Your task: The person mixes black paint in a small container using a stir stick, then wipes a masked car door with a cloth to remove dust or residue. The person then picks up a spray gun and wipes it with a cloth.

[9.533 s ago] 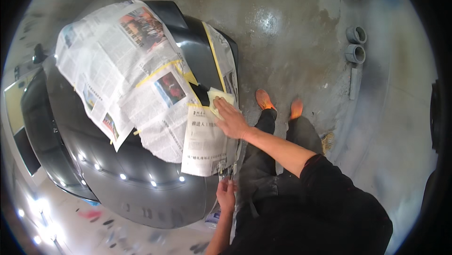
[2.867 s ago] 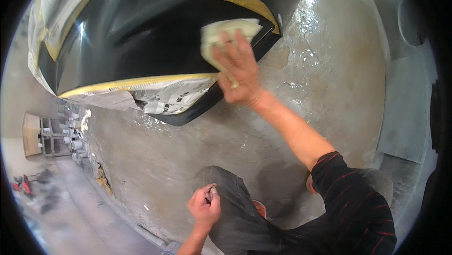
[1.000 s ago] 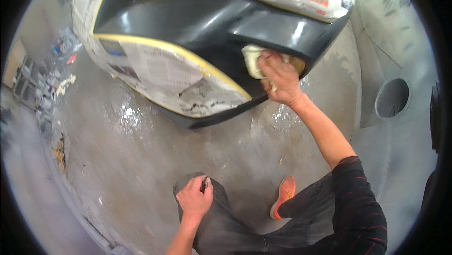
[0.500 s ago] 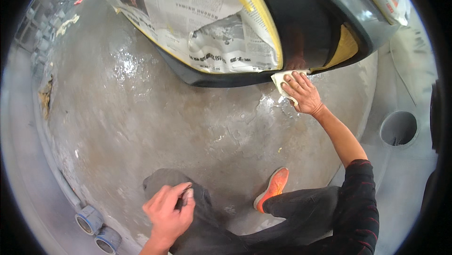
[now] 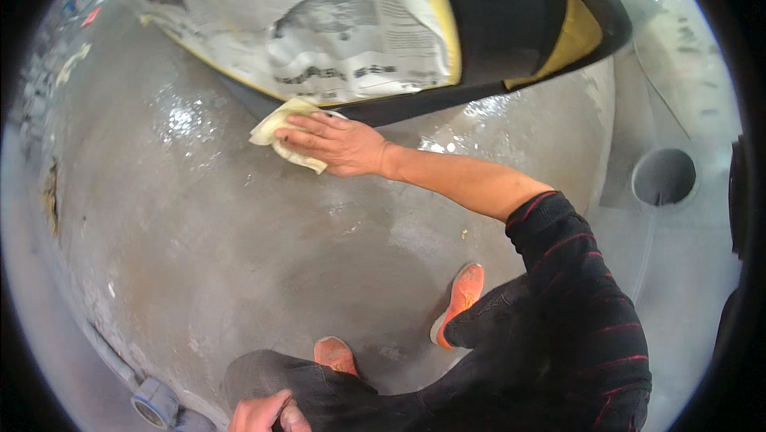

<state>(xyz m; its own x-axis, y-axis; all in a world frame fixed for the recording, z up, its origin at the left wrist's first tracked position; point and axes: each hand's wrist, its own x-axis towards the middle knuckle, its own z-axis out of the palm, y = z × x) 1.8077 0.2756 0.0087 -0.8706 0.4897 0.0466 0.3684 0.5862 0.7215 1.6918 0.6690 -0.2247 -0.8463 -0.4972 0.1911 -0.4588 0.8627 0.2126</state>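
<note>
My right hand (image 5: 335, 143) presses a pale yellow cloth (image 5: 279, 122) against the lower edge of a glossy black car body panel (image 5: 511, 25). Newspaper (image 5: 319, 25) is masked over much of the panel, edged with yellow tape (image 5: 435, 9). My left hand (image 5: 263, 414) rests on my knee at the bottom edge, fingers curled; whether it holds anything is hidden. My dark striped sleeve reaches from the lower right.
Wet grey concrete floor (image 5: 239, 256) spreads below the panel. My orange shoes (image 5: 461, 304) stand on it. A grey pipe fitting (image 5: 155, 402) lies at the lower left. A round hole (image 5: 664, 178) shows in a grey surface at right.
My right hand with the cloth has slid left along the panel's lower edge. The view has swung, and my left hand has dropped toward the bottom edge.
</note>
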